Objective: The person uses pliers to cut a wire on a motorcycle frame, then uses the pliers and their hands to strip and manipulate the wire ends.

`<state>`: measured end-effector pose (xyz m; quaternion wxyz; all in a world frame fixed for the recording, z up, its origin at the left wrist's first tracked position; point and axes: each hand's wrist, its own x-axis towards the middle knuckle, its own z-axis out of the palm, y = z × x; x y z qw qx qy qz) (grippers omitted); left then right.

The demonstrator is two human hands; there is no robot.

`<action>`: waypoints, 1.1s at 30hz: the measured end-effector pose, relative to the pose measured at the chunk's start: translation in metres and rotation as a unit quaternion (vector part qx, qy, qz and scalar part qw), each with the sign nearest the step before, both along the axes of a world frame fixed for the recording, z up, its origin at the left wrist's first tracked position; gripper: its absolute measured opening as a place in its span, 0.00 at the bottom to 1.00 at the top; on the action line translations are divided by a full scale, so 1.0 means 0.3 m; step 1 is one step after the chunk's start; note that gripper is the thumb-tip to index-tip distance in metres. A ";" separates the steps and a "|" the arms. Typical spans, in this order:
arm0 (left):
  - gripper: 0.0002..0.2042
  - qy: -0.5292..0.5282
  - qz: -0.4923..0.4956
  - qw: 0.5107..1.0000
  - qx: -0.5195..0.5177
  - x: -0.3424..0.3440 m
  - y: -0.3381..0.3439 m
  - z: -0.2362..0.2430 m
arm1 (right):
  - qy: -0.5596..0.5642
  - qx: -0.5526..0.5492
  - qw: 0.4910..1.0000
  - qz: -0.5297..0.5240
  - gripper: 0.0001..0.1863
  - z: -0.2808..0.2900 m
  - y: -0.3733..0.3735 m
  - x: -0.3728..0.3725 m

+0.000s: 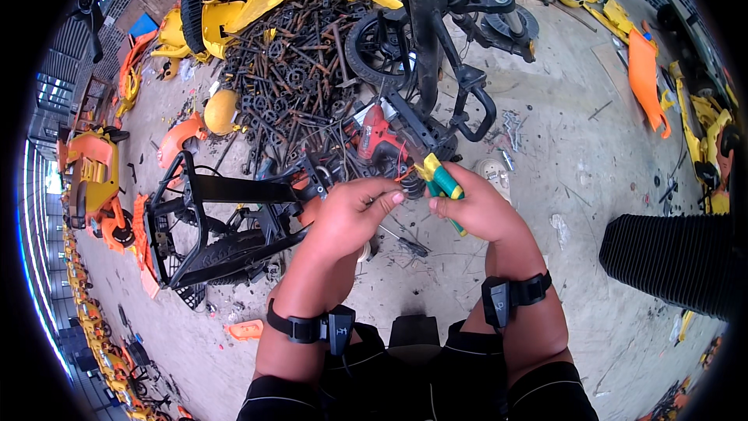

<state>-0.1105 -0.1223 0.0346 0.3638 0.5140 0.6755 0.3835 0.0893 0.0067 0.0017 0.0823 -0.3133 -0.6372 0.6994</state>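
Note:
My right hand (485, 204) grips a pair of pliers (441, 179) with green and yellow handles, its head pointing up and left. Close by on the left, my left hand (360, 214) is closed in a pinch; whatever lies between thumb and fingers is too small to make out. A short orange wire (404, 175) shows just above the gap between both hands. Beyond them, a red power drill (377, 139) rests by the dark metal parts of a scooter frame (425, 54). On the floor under my hands lies a screwdriver (411, 247).
A heap of rusty metal parts (292, 70) spreads ahead, with yellow panels (257, 0) behind it. A black frame (234, 189) stands at left, near an orange and yellow scooter (95, 175). To the right are a black ribbed object (662, 261) and an orange panel (643, 74).

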 end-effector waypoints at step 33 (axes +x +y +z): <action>0.09 0.102 0.035 0.993 0.038 0.018 0.015 -0.001 | -0.080 -0.019 0.992 -0.101 0.33 -0.057 0.011 0.003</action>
